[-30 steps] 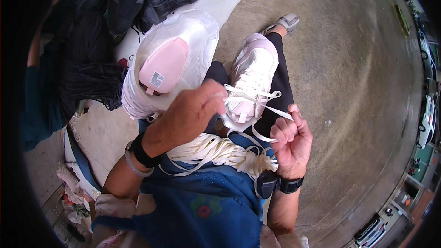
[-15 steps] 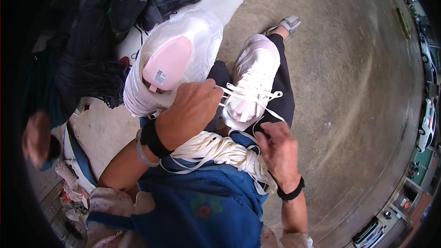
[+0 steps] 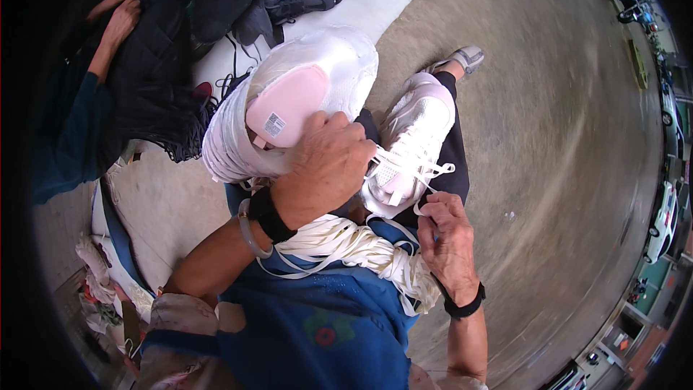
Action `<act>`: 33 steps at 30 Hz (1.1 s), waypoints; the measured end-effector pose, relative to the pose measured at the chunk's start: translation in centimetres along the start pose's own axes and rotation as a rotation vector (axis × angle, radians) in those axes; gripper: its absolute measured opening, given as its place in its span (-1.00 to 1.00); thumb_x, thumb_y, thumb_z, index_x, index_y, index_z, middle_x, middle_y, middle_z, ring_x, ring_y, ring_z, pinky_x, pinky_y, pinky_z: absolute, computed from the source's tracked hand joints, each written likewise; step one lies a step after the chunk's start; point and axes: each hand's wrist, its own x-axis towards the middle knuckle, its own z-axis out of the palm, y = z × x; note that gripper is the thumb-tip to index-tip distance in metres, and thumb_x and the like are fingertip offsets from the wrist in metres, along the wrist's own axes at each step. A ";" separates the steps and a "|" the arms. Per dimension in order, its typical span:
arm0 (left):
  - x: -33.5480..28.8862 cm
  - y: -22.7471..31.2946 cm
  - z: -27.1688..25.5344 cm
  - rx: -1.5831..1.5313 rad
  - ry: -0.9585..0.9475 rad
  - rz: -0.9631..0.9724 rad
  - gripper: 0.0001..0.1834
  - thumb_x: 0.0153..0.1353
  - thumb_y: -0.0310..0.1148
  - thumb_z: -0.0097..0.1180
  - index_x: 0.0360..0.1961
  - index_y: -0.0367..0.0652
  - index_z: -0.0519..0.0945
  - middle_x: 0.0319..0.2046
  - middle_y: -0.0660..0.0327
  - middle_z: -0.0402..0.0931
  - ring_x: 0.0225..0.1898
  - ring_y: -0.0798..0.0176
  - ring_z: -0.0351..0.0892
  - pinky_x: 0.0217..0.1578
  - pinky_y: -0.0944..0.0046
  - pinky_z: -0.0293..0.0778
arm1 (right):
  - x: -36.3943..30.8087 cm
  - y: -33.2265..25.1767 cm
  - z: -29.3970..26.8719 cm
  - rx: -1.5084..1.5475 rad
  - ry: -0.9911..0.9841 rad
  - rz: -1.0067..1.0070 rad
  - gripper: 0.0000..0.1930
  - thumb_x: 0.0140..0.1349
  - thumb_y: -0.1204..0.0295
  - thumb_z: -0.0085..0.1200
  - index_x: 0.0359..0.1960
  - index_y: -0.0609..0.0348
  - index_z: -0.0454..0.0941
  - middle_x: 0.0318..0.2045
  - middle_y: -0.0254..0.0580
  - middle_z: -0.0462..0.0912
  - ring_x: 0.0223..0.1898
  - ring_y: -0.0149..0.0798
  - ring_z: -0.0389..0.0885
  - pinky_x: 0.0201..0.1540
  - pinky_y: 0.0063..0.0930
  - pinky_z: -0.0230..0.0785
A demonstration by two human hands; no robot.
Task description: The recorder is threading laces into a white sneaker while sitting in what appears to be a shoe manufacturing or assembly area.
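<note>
1. Currently, a concrete floor point(image 3: 563, 144) is filling the right of the view, and a blue apron point(image 3: 310, 318) is covering the person's lap.

2. Beyond the lap's left edge, a white shoe point(image 3: 339, 54) with a pink insole point(image 3: 289, 101) is standing tilted, its opening facing the camera. Farther off at the upper left, another person's hands point(image 3: 119, 14) are resting at the near side of some black shoes point(image 3: 224, 7).

3. The laced shoe point(image 3: 415, 115) is appearing to rest on a dark trouser leg point(image 3: 457, 144), past the lap's far edge. Its long axis is running away from the person and leaning a little right, with the toe at the far end and the tongue tab at the near end.

4. The left hand point(image 3: 328, 162) is gripping a white lace point(image 3: 446, 168) at its fingertips, knuckles up; the laced shoe is lying directly to its right, and this hand is sitting nearer the crossed strands.

5. The right hand point(image 3: 449, 238) is resting just beyond the near end, on the right, so the laced shoe is lying ahead and to its left. Its fingers are bending inward and a thin strand is meeting the tips; whether they are pinching it, I cannot tell.

6. A bundle of laces point(image 3: 346, 242) is lying across the apron, between the wrists.
</note>
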 end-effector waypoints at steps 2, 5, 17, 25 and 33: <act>-0.2 -0.1 0.3 -0.011 0.006 -0.024 -0.91 -0.01 -0.48 0.11 -0.47 -0.11 0.65 -0.33 0.24 0.52 -0.17 0.16 0.40 -0.07 0.07 0.17 | 0.4 -1.8 -0.3 0.523 -0.103 0.480 -0.85 0.08 0.69 0.03 -0.31 0.27 0.57 -0.41 -0.12 0.55 -0.54 -0.27 0.57 -0.47 -0.38 0.41; -0.1 0.2 0.3 -0.043 0.016 -0.032 -0.89 -0.02 -0.48 0.11 -0.45 -0.14 0.66 -0.20 0.21 0.54 -0.10 0.16 0.39 -0.02 0.06 0.16 | 1.4 -2.4 1.5 0.417 -0.136 0.323 -0.85 0.15 0.63 0.00 -0.24 0.35 0.54 -0.51 0.01 0.57 -0.45 -0.06 0.65 -0.40 -0.28 0.47; -0.3 -0.6 1.1 -0.037 0.105 0.008 -0.89 -0.07 -0.42 0.14 -0.49 -0.18 0.66 -0.18 0.20 0.52 -0.04 0.14 0.35 0.02 0.02 0.15 | 4.3 -2.9 7.4 0.142 0.064 0.442 -0.82 0.16 0.40 0.20 -0.40 0.30 0.56 -0.55 0.06 0.61 -0.54 0.01 0.62 -0.41 -0.23 0.45; 0.1 -0.4 0.7 -0.009 0.078 0.013 -0.86 -0.07 -0.41 0.12 -0.48 -0.17 0.68 -0.27 0.22 0.49 -0.10 0.14 0.35 -0.01 0.06 0.17 | 4.5 -3.2 6.5 0.312 0.059 0.580 -0.79 0.20 0.37 0.21 -0.34 0.32 0.63 -0.69 -0.22 0.55 -0.61 -0.50 0.43 -0.48 -0.51 0.37; 0.3 -0.3 1.0 0.000 0.030 0.012 -0.87 -0.04 -0.41 0.10 -0.50 -0.14 0.68 -0.32 0.24 0.49 -0.10 0.16 0.34 -0.01 0.08 0.17 | 3.7 -1.1 6.4 0.521 -0.021 0.588 -0.75 0.32 0.38 0.09 -0.15 0.36 0.64 -0.51 -0.49 0.59 -0.45 -0.56 0.39 -0.37 -0.63 0.34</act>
